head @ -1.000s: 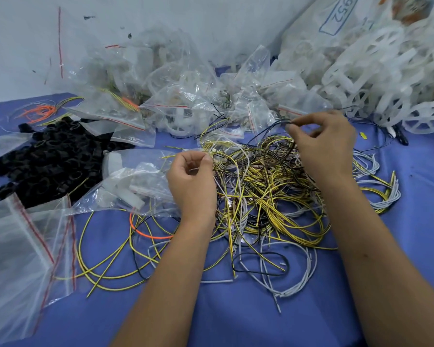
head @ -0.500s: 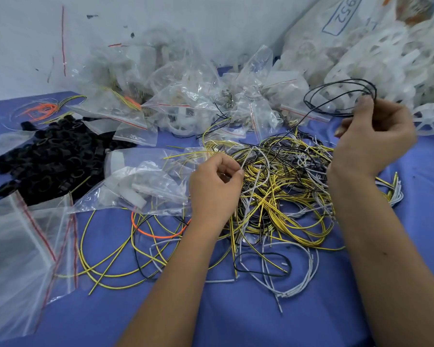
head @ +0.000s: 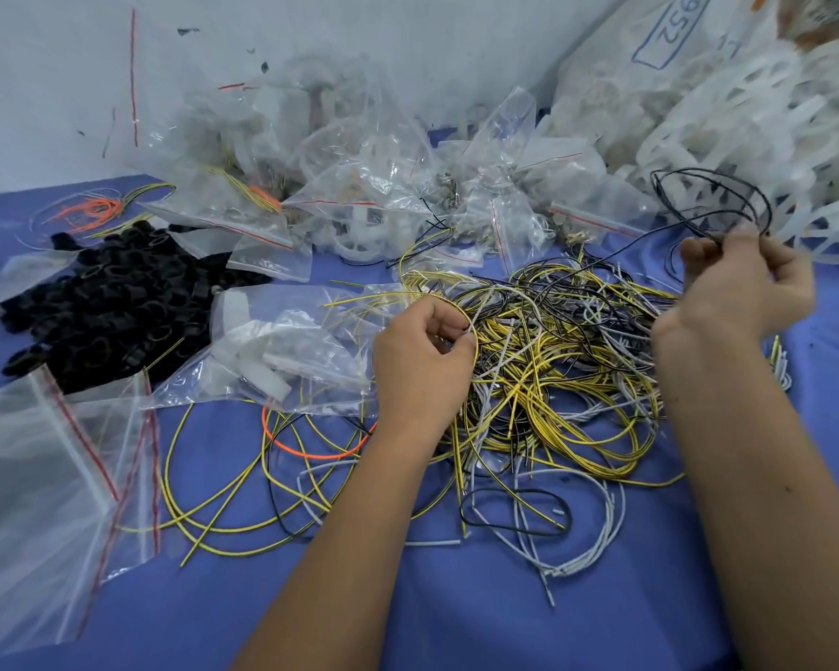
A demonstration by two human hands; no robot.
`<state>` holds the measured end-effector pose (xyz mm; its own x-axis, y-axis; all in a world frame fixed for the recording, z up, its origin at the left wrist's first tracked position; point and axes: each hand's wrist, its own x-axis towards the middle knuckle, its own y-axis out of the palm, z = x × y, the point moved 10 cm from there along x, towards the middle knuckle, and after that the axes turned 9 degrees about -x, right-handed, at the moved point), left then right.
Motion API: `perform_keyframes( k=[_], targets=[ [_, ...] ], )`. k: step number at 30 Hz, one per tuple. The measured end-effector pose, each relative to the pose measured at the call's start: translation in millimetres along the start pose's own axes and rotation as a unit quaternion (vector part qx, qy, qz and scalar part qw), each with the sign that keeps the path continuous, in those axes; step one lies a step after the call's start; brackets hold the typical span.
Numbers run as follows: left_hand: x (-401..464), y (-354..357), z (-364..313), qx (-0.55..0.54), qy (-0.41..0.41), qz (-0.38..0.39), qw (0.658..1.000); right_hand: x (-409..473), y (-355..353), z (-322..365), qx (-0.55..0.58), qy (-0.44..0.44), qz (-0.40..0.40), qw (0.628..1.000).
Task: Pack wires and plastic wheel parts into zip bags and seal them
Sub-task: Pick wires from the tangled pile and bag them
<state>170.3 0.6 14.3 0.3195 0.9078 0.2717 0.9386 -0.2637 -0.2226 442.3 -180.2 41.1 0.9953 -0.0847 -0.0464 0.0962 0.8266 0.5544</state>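
Right hand [head: 742,283] pinches a springy black wire [head: 713,196] coil; left hand [head: 422,355] pinches a yellow wire [head: 461,312]. Light, tangle-prone: grip coils at crossings.

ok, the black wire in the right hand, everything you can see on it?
The black wire is thin, flexible and looks plastic-insulated. It is coiled into a few loose loops held up in the air above the blue table, in front of the white wheel parts. The right hand pinches the loops at their lower edge; a strand trails down toward the wire pile.
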Motion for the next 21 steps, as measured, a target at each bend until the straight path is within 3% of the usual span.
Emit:
perform_keyframes(
  k=[12,21],
  targets=[
    [0,-4,1,-0.005,0.000,-0.016,1.000,6,-16,-14,0.151,0.111,-0.053,0.981],
    [0,-44,27,-0.087,-0.076,-0.207,0.971,-3,-10,-19,0.138,0.138,-0.035,0.980]
  ],
)
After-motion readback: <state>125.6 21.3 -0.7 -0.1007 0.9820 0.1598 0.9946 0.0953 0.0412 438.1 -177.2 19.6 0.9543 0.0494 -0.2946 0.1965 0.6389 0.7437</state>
